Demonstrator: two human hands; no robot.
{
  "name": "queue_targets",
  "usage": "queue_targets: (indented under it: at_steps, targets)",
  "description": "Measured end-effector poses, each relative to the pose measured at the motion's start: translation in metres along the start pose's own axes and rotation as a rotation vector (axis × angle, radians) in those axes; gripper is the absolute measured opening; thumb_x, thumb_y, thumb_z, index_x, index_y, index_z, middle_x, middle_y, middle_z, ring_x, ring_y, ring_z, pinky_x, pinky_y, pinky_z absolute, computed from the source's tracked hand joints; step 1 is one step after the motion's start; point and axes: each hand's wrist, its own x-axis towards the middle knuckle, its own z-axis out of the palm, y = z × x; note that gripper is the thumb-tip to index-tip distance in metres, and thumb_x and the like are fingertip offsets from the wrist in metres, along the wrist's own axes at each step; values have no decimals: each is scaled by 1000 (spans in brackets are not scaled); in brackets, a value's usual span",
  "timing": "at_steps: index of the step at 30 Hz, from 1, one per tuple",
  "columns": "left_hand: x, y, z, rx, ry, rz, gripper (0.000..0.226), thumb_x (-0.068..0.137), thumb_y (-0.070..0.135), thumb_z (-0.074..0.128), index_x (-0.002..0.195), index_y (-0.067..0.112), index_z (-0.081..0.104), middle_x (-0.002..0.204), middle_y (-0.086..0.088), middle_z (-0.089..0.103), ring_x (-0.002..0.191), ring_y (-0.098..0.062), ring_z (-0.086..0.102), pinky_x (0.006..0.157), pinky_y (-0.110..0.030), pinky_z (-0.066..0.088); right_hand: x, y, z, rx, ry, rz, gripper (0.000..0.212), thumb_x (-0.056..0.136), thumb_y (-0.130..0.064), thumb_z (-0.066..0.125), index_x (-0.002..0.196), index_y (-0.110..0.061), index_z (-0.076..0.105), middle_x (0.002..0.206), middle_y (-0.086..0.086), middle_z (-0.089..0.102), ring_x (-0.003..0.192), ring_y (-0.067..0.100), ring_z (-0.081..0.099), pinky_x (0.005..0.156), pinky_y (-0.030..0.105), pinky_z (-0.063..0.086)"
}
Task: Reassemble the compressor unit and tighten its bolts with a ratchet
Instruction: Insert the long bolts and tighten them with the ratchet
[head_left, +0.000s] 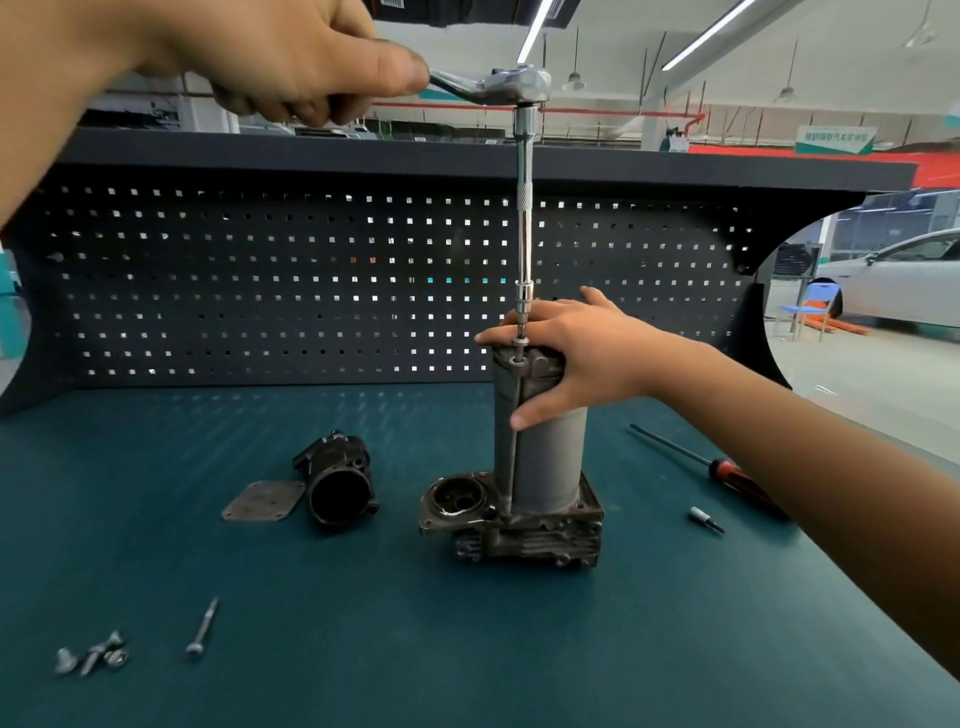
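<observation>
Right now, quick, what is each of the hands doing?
Left hand: closed, gripping the ratchet handle.
Right hand: closed round the top of the compressor cylinder, steadying it.

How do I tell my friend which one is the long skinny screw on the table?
Start at the green table and look at its near left corner, in front of the upright compressor. A little heap of short bolts lies there, and just right of it is the long bolt. It lies alone, far longer and thinner than those stubby ones.
</observation>
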Motion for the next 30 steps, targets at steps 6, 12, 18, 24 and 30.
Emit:
queue_targets:
  at_steps: [6, 12, 18, 24, 30]
  targets:
    - [0, 1, -1, 47, 15, 44, 44, 95, 37, 42, 60, 11, 36, 20, 11, 30, 19, 0, 34, 26, -9, 28, 1, 1, 2, 39, -6, 15, 86, 68, -64, 67, 142, -43, 31, 148, -10, 33, 138, 16, 28, 110, 48, 10]
    - [5, -4, -2, 69, 1, 80, 45, 95, 38, 43, 60, 10, 37, 20, 11, 30, 19, 0, 34, 26, -9, 28, -14, -3, 7, 435, 246, 14, 91, 69, -75, 48, 144, -42, 9, 151, -12, 26, 141, 6, 19, 118, 47, 5]
    - [13, -7, -2, 65, 4, 73, 43, 95, 39, 44, 61, 13, 40, 22, 14, 33, 20, 2, 34, 27, -7, 27, -17, -2, -4, 1303, 804, 257, 40, 100, -45, 21, 131, -31, 42, 127, -7, 54, 120, 5, 50, 100, 23, 34]
    - [17, -9, -4, 105, 13, 100, 44, 94, 41, 46, 61, 12, 41, 23, 14, 34, 21, 2, 35, 27, -7, 27, -14, -18, -25, 1271, 659, 69, 21, 97, -14, 48, 114, -16, 60, 102, -4, 67, 92, 7, 65, 88, 22, 50]
    - [17, -4, -5, 123, 16, 50, 45, 93, 41, 47, 60, 11, 41, 33, 4, 37, 42, -17, 35, 30, -14, 33, -11, -26, -20, 1118, 452, -7, 26, 94, -4, 50, 119, -11, 53, 98, 0, 67, 75, -2, 66, 75, 15, 51]
